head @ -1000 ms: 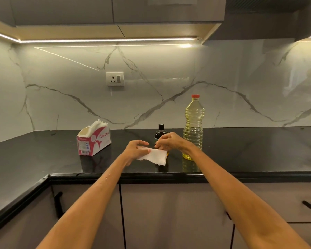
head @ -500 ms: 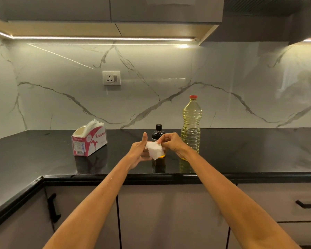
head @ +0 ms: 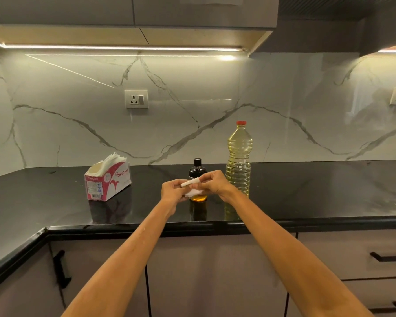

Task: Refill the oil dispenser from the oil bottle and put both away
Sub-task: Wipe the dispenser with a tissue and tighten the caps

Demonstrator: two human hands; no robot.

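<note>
A tall clear oil bottle (head: 239,161) with a red cap stands upright on the black counter (head: 306,193). Just left of it stands the small oil dispenser (head: 197,171) with a black top and amber oil at its bottom; my hands hide its middle. My left hand (head: 172,191) and my right hand (head: 215,183) meet in front of the dispenser. Both pinch a folded white tissue (head: 191,188) between them.
A red and white tissue box (head: 106,180) sits on the counter to the left. A wall socket (head: 136,99) is on the marble backsplash. Drawers and cabinet doors with black handles (head: 389,256) run below the counter edge.
The tissue went from a flat sheet to a small folded wad held by both hands. The hands stayed in front of the dispenser.
</note>
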